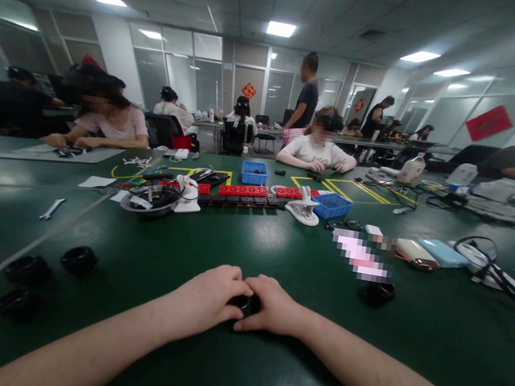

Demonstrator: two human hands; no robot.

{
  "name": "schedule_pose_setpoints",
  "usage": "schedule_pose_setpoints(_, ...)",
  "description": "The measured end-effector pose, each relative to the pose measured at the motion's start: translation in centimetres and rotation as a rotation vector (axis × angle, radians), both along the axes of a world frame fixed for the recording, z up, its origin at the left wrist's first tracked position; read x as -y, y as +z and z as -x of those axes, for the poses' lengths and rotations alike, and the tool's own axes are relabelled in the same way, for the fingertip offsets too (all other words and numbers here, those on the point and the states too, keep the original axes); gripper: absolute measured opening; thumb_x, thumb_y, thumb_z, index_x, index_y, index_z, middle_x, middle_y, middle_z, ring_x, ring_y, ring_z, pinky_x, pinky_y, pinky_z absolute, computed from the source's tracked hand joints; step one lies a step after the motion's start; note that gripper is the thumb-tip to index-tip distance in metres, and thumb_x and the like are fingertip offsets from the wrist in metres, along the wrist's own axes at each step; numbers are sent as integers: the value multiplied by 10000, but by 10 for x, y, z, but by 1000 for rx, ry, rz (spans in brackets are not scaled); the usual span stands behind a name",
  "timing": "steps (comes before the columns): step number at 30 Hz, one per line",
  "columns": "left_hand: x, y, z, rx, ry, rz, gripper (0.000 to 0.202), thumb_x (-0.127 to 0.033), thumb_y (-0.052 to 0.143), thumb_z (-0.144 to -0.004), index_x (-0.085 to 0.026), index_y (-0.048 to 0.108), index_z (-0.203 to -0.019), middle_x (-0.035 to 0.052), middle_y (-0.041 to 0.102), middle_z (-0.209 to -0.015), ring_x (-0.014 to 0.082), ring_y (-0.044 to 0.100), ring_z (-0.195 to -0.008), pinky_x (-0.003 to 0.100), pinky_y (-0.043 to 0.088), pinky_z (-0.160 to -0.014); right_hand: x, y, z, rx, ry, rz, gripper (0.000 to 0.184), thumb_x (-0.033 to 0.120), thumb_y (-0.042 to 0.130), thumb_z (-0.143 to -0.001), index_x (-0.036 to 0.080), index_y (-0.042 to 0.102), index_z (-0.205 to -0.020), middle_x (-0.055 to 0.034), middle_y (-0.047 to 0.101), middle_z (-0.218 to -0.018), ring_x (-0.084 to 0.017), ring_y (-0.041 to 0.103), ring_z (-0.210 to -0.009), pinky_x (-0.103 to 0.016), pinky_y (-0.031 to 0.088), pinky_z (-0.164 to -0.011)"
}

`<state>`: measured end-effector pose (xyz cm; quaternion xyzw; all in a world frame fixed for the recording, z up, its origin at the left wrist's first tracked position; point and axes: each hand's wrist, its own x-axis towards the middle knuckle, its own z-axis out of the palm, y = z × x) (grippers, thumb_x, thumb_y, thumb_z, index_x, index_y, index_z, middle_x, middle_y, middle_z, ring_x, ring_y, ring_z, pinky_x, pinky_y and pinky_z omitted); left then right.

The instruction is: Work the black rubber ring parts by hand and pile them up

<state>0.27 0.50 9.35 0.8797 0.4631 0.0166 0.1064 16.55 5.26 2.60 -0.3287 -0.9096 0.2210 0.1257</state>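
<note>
Both my hands close around a small black round object (246, 306) on the green table in front of me; my fingers cover most of it. My left hand (215, 295) grips its left side, the thumb at the near edge. From the right, my right hand (271, 306) wraps the other side, and the fingertips of the two hands meet at the far edge. Similar black round, hollow-looking objects lie to the left: one (79, 260) farther off, another (28, 270) beside it, a third (18, 302) nearer. One more black round object (377, 293) sits at the right.
Across the table's middle stand a clear bowl of cables (150, 201), a red and black strip (242, 194), a white clip stand (304, 207) and blue bins (332, 205). A wrench-shaped tool (53, 209) lies left. Power banks (440, 252) and cables lie right. Other people sit opposite.
</note>
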Motion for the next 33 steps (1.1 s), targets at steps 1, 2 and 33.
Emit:
schedule_pose_setpoints(1, 2, -2, -4, -20, 50, -23, 251, -271, 654, -776, -188, 626, -1012, 48, 593, -913, 217, 577, -855, 318, 473, -740, 3, -2, 3, 0, -36, -19, 446, 466, 729, -598, 164, 593, -897, -46, 613, -864, -218, 542, -803, -318, 378, -712)
schedule_pose_setpoints(2, 4, -4, -8, -37, 92, -46, 257, -294, 649, -777, -149, 627, -988, 72, 590, -894, 239, 580, -824, 346, 475, -711, 6, -4, 5, 0, -68, -38, 434, 456, 718, -607, 155, 586, -890, -58, 610, -863, -226, 540, -803, -332, 374, -719)
schedule_pose_setpoints(33, 7, -14, -19, -90, 204, -140, 269, -333, 579, -816, -78, 603, -899, 134, 581, -861, 303, 558, -817, 431, 440, -713, 11, -6, 10, 0, -126, -61, 373, 394, 677, -639, 123, 561, -867, -94, 594, -817, -246, 536, -754, -358, 377, -686)
